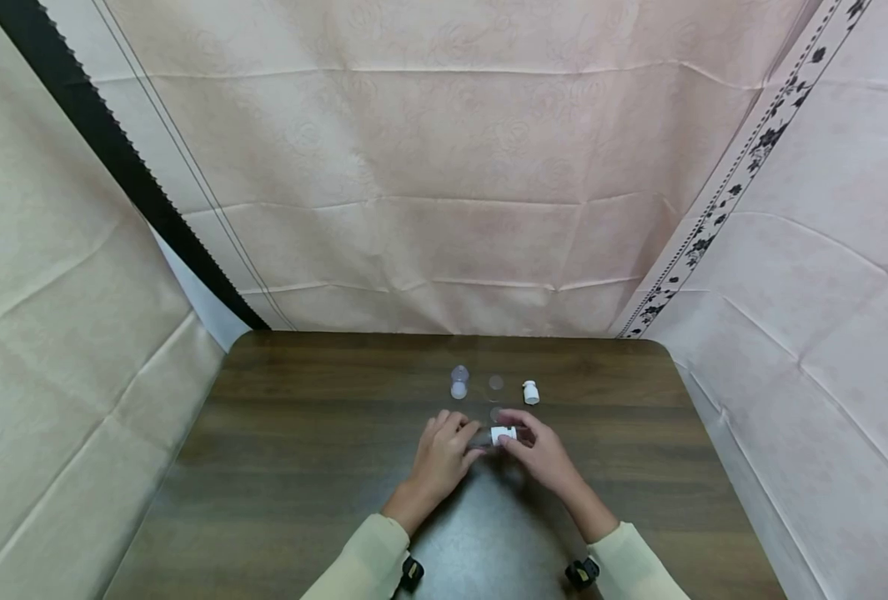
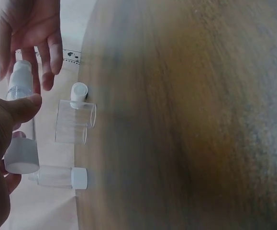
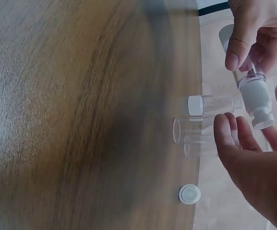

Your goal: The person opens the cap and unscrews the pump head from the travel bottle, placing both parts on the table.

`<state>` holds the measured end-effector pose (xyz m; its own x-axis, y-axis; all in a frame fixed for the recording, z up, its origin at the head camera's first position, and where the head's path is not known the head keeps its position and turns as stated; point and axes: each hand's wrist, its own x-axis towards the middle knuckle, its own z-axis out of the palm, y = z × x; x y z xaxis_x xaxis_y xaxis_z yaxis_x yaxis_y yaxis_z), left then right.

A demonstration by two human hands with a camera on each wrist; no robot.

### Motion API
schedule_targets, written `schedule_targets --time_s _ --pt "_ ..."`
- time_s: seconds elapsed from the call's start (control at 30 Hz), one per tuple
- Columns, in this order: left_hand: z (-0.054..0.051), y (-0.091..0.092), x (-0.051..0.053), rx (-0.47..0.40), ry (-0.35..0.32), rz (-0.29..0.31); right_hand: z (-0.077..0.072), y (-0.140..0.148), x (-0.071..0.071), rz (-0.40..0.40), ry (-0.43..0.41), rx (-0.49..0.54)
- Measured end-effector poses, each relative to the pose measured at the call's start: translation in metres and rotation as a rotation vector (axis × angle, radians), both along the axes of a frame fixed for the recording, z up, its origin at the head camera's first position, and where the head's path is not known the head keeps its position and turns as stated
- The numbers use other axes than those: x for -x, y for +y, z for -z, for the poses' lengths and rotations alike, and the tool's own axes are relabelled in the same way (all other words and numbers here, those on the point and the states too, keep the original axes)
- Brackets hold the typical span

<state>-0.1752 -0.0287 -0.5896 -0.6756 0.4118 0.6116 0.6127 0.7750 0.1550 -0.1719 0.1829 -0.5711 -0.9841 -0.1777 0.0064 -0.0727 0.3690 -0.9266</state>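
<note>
Between the thumb and fingers of my left hand [image 1: 441,454] is a small clear pump bottle [image 2: 21,158] with a white base. Its white pump top [image 3: 256,96] sits on the neck and points toward my right hand [image 1: 543,454]. The fingers of that hand are spread loosely around the pump top, with a gap visible in the wrist views. Beyond the hands, another clear bottle [image 1: 459,383] stands upright on its white base. Two clear cylindrical covers [image 2: 76,115] stand beside it, with a separate white pump top [image 1: 531,392] to their right.
The brown wooden table [image 1: 301,467] has a rounded far edge close behind the small parts. Pale cloth [image 1: 444,167] hangs behind the table and along both sides. Each wrist wears a black camera band.
</note>
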Motion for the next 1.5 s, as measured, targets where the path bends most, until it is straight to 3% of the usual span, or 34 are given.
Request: schedule_targets --time_s 0.27,0.47,0.63,0.83,1.07,1.27,1.37,1.5 --pt "-0.0032 0.0008 0.0002 0.039 0.027 0.003 -0.0020 0.0029 0.0005 0.008 -0.113 0.045" --pt "-0.0040 0.0025 0.0008 0.064 0.040 0.016 -0.0017 0.0042 0.0010 -0.009 -0.136 0.079" --pt "-0.0045 0.0034 -0.0001 0.056 0.038 0.015 -0.0011 0.0042 0.0023 -0.014 -0.107 0.067" --pt "-0.0026 0.0042 -0.0010 0.004 -0.007 0.001 -0.0009 0.0058 0.0019 -0.029 -0.007 0.030" --pt "0.0002 0.0040 -0.0002 -0.075 -0.061 -0.003 0.0001 0.0019 0.0003 -0.032 0.075 0.074" --pt "0.0014 0.0024 0.0003 -0.066 -0.100 -0.014 0.0004 0.0016 0.0006 -0.061 0.108 0.084" --pt "0.0005 0.0013 0.0000 -0.046 -0.100 -0.023 -0.0010 0.0028 0.0013 -0.064 0.096 0.067" --pt "0.0009 0.0001 0.0001 -0.020 -0.042 -0.018 -0.0024 0.0022 0.0016 -0.007 0.024 -0.018"
